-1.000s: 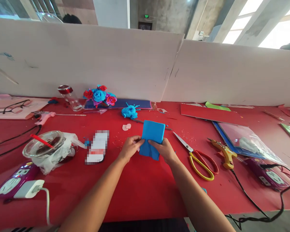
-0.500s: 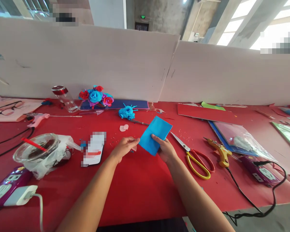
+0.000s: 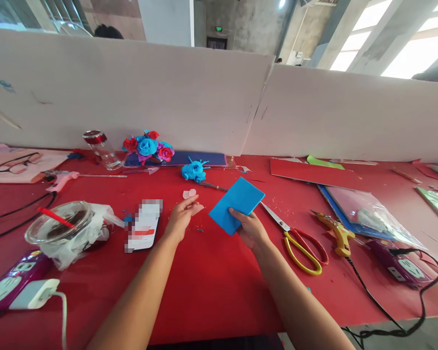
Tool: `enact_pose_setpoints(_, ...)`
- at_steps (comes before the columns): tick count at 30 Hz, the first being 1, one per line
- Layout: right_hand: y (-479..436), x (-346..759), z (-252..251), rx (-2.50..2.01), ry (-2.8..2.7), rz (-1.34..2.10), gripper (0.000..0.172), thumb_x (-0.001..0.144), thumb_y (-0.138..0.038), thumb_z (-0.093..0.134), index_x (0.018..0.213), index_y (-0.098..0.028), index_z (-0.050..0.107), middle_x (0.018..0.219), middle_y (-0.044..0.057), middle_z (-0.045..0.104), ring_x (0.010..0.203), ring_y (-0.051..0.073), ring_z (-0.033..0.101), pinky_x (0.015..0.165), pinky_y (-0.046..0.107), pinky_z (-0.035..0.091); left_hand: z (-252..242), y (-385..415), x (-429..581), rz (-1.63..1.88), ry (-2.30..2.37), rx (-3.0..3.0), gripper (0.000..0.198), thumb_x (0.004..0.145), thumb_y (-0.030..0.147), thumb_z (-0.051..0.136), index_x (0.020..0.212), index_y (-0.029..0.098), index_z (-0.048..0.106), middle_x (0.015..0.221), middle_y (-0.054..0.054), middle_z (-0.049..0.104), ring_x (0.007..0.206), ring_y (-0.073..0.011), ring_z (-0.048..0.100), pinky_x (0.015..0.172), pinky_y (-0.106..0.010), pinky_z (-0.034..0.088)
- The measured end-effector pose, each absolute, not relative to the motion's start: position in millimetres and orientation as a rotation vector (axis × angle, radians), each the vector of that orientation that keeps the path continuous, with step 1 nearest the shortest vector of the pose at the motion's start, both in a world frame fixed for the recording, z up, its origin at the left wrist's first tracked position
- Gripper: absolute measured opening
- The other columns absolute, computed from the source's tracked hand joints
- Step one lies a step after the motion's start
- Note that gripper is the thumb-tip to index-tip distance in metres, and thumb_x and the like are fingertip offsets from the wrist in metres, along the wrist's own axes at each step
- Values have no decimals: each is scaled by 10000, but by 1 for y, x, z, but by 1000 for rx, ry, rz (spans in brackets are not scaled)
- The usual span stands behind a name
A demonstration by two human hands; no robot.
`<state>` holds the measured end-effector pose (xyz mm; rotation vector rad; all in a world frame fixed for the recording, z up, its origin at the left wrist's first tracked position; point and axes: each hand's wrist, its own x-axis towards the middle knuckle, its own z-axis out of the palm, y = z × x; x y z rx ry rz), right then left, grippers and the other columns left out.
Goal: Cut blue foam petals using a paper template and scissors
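Blue paper (image 3: 236, 203): tilted over the red table (image 3: 219, 291), now gripped by the right hand (image 3: 254, 232) alone — thumb on top.
Left hand (image 3: 179, 218): just off the paper's edge, beside a pink scrap (image 3: 197, 209) — whether pinched, can't tell.

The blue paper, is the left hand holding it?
No, the right hand alone grips the blue paper, and there is a gap between it and the left hand.

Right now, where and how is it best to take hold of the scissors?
Probably by the loops, coming from the near right side: the scissors lie flat, loops nearer, blades pointing away to the left.
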<state>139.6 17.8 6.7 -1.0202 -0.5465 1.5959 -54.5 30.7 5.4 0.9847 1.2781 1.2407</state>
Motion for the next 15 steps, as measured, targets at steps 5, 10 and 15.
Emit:
enact_pose_setpoints(5, 19, 138, 9, -984, -501, 1606, 410, 584, -224, 838, 961, -193, 679, 1032, 66, 735, 1002, 284, 666, 854, 441, 561, 3, 32, -53, 1391, 1232, 961, 498, 629, 257, 730, 1121, 250, 659, 1173, -79, 653, 1067, -222, 586, 922, -343, 427)
enact_pose_setpoints(10, 20, 138, 12, -974, -437, 1604, 360, 594, -185, 823, 921, -191, 674, 976, 59, 748, 961, 276, 682, 847, 443, 567, 12, 24, -48, 1447, 1275, 960, 282, 640, 353, 732, 872, 194, 716, 980, -56, 703, 978, -219, 609, 857, -319, 447)
enact_pose_setpoints(15, 22, 136, 11, -989, -357, 1576, 318, 619, -157, 807, 906, -182, 671, 926, 56, 755, 886, 258, 702, 803, 422, 586, 23, 19, -45, 1371, 1167, 760, 229, 582, 287, 775, 758, 172, 684, 730, -4, 671, 656, -107, 591, 606, -225, 446)
